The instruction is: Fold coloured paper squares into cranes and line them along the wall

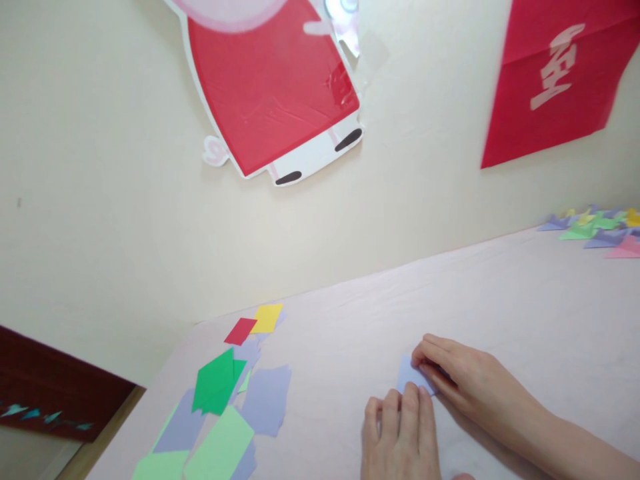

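A small lavender-blue sheet of paper lies on the covered table, partly hidden beneath both hands. My left hand rests palm down at its near edge, fingers stretched out and fingertips pressing on the paper. From the right, my right hand reaches in with thumb and fingers brought together at the paper's right side, pinching it. The part of the sheet inside that pinch is hidden, so I cannot tell how it is folded.
Loose paper sheets lie to the left: light green, lavender, dark green, red and yellow. Folded paper pieces pile up at the far right. Behind the table rises a wall with a cartoon cutout.
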`<state>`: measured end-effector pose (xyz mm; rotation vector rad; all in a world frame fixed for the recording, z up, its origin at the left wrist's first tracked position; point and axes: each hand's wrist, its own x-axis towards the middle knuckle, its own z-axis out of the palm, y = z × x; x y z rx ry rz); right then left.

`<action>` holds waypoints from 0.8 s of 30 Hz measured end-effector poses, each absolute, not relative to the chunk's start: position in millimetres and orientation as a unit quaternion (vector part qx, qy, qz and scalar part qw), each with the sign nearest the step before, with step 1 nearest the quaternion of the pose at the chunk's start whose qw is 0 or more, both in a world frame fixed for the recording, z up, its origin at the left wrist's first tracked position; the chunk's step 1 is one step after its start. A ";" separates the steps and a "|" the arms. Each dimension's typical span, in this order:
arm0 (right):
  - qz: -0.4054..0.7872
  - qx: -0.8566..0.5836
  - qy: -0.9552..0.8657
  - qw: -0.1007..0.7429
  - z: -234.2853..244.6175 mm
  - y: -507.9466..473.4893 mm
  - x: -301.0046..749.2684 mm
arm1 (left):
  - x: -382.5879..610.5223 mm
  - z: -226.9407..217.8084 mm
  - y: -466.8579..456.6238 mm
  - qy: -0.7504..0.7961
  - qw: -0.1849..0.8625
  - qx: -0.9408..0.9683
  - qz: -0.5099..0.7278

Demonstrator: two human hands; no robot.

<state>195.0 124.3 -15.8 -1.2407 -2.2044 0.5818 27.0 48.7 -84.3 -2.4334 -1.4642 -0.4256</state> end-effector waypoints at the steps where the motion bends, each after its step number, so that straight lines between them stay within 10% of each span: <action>1: 0.212 -0.462 -0.820 0.264 -15.2 123.8 194.8 | 27.2 -84.6 49.7 -0.503 0.136 -0.840 -0.152; 24: 0.184 -0.476 -0.834 0.209 -22.1 121.2 205.7 | 29.7 -28.6 49.9 -0.488 0.125 -0.849 -0.159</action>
